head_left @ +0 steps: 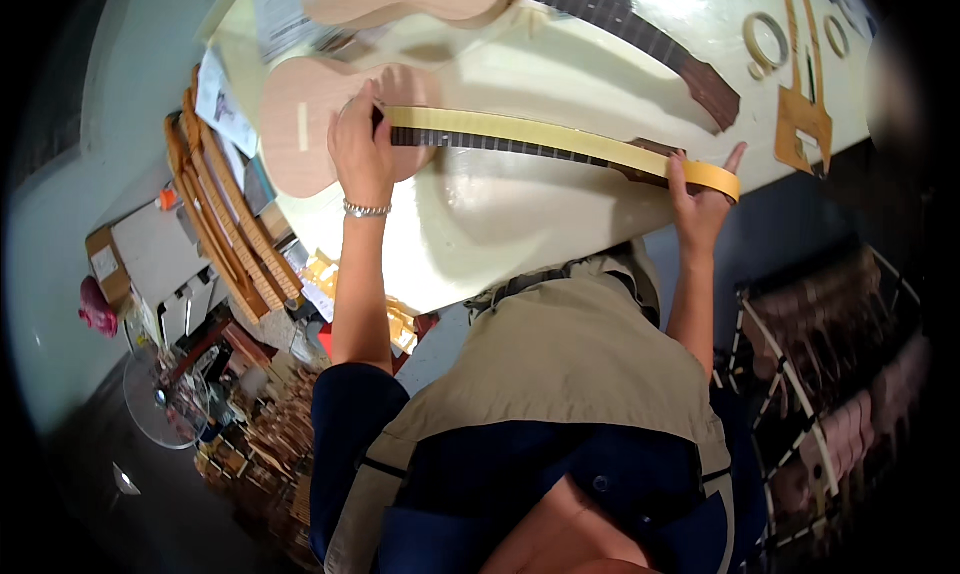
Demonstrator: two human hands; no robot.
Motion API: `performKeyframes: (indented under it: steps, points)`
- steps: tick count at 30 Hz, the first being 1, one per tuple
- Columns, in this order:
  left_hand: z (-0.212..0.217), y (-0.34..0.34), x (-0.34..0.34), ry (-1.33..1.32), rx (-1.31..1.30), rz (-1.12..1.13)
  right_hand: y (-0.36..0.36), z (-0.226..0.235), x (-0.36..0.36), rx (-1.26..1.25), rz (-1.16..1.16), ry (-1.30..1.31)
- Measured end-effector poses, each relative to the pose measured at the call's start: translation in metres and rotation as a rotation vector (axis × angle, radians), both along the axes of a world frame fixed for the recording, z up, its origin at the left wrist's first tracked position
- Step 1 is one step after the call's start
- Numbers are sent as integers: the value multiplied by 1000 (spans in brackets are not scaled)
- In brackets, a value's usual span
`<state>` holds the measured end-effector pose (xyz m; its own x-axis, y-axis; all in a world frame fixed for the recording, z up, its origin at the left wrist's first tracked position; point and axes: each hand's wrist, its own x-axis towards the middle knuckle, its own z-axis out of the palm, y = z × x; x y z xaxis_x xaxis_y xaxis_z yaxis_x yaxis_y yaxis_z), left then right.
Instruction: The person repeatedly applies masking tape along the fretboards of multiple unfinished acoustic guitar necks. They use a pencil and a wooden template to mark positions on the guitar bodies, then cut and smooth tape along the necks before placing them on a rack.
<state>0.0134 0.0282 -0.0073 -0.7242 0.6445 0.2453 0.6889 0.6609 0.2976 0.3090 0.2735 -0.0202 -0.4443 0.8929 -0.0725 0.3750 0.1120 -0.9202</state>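
Note:
A ukulele (297, 152) with a pale, unfinished-looking wooden body lies on the table, its neck pointing right. Stretched above its dark fretboard (500, 145) is a long strip of yellow masking tape (520, 127). By the soundhole, my left hand (362, 149) pinches the strip's free end. At the headstock end, my right hand (703, 209) grips the roll of masking tape (715, 181), thumb and fingers around it. The tape covers the upper side of the fretboard; whether it touches the wood along its length I cannot tell. Part of the headstock is hidden behind the tape.
A second ukulele (400, 2) lies farther back, its headstock (712, 92) angled right. Two tape rings (764, 42) and a wooden clamp-like tool (800, 129) sit at the right. Curved wooden pieces (235, 219) stand left of the table (480, 239). A rack (815, 394) holds wooden parts at lower right.

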Motion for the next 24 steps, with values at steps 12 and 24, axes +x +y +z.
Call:
performKeyframes:
  steps: [12, 24]
  points:
    - [-19, 77, 132, -230, -308, -257, -13, -13, -11, 197, -30, -244]
    - [-90, -102, 68, 22, 12, 791, -18, -59, -23, 404, 13, -170]
